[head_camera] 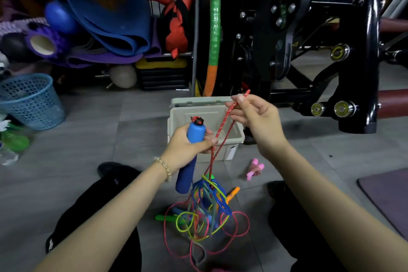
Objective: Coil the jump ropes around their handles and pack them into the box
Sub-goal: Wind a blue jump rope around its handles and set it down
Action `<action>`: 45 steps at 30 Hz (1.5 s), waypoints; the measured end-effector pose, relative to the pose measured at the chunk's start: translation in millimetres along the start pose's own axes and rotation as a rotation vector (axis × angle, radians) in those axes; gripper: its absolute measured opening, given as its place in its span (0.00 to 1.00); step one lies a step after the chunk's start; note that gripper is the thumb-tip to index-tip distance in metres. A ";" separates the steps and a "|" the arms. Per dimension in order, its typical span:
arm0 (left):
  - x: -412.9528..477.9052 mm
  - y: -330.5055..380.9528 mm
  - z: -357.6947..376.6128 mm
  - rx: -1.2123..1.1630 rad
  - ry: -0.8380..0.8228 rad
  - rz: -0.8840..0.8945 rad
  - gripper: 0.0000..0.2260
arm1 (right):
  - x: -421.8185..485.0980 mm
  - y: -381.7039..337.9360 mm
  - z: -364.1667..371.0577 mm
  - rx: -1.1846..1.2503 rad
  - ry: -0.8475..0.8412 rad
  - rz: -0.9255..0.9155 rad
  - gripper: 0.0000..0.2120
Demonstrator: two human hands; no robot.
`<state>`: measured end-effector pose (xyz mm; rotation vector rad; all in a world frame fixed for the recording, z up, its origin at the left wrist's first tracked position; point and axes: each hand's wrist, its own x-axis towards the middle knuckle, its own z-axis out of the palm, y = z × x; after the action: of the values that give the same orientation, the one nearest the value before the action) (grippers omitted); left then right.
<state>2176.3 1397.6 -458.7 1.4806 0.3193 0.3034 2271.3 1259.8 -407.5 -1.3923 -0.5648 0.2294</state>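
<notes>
Rope (221, 127), pinched high by the right hand (258, 119) above the far box (227, 153) while the left hand (187, 148) grips its handle (195, 133), trails into the near tangle (209, 201) (other ropes looped through), so winding may snag.

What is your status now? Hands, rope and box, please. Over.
Left hand grips blue handle. Right hand pinches red rope above the open box. Rope not coiled yet; lower part runs into tangle of ropes on floor.
</notes>
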 end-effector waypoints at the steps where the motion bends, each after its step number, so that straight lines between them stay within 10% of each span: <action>1: 0.6 4.6 2.0 -0.030 0.024 0.005 0.08 | -2.7 4.3 -0.5 0.005 -0.031 0.025 0.09; 7: 10.8 46.4 8.4 -0.244 0.112 0.130 0.07 | -46.5 66.5 5.9 -0.288 -0.481 0.186 0.13; 27: -22.5 -29.0 -9.2 0.259 -0.088 0.159 0.08 | -37.6 51.3 4.6 -0.073 -0.071 0.180 0.08; 31: -28.0 -25.5 -14.3 0.401 -0.407 0.114 0.08 | -25.8 42.8 -11.9 -0.098 0.075 0.173 0.09; 37: -11.4 -9.0 -10.6 0.050 -0.104 0.049 0.08 | -16.1 15.0 -15.5 -0.070 -0.050 0.165 0.09; 45: -5.1 19.4 7.7 0.086 -0.316 -0.070 0.14 | -2.5 -19.7 2.4 -0.083 -0.130 0.138 0.10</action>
<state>2174.6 1389.8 -438.8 1.5710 0.1299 -0.0025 2264.6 1257.1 -388.8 -1.5058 -0.5918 0.4141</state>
